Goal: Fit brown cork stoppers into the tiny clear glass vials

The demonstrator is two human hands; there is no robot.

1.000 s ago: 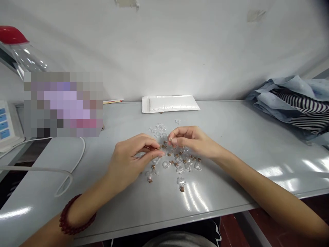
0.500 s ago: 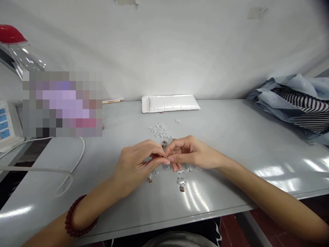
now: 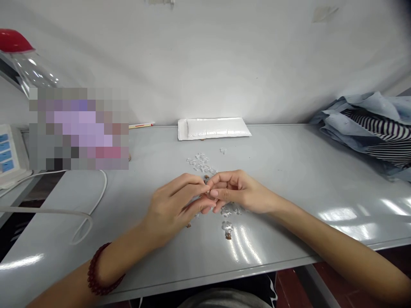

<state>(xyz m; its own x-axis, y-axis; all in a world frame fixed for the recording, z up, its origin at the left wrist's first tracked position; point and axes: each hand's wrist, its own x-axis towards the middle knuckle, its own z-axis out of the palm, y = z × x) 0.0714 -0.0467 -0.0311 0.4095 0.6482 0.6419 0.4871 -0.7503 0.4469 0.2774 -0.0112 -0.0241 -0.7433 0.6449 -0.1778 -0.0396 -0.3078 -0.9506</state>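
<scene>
My left hand point(image 3: 175, 200) and my right hand point(image 3: 237, 191) meet fingertip to fingertip above the middle of the table. Between them is a small clear glass bottle point(image 3: 210, 196), mostly covered by fingers. My right thumb and index finger pinch it; the left fingertips close around its other side. Whether a cork is in it, I cannot tell. In front of my right hand lies another little bottle point(image 3: 227, 227) with a brown cork point(image 3: 228, 236) toward me. More clear bottles point(image 3: 227, 209) lie partly hidden beneath the right fingers. Another cork point(image 3: 188, 225) peeks out below my left hand.
Beyond my hands several loose clear bottles point(image 3: 201, 161) are scattered, with one apart point(image 3: 223, 150). A white padded mailer point(image 3: 215, 128) lies by the wall. Fabric point(image 3: 369, 128) is heaped at right. A white cable point(image 3: 91, 218), a power strip point(image 3: 11, 156) and a red-lidded jar point(image 3: 35, 70) are at left.
My left fingers have shifted, with the index finger raised and the thumb lower, spread wider around the bottle. My right hand stays nearly in place, still pinching.
</scene>
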